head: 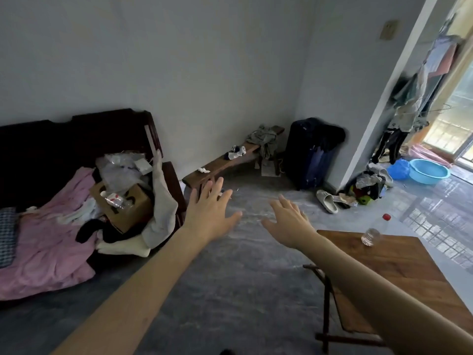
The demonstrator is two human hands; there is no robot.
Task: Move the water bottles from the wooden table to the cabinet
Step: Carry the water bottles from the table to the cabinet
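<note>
Both bare forearms are extended forward over the grey floor; nothing is held. Left hand is spread flat, fingers splayed, back of hand up. Right hand is likewise unclenched, fingers relaxed and slightly curled, empty.

Brown square wooden folding table is seen at lower right, its near edge hidden by the right forearm and cut off by the frame edge. On its far corner a clear plastic water bottle without a visible cap is seen from above, only its mouth and shoulder readable. Just beyond it, a clear water bottle with a red cap is barely made out against the pale floor; only the cap is distinct. Both bottles are well apart from either hand.

At left, a dark wooden sofa is largely buried under pink fabric, a cardboard box and plastic bags. Farther back, a low wooden bench with crumpled clothes and a dark upright suitcase are set against the wall. A blue plastic basin is seen past the doorway, with blurred hanging garments.
</note>
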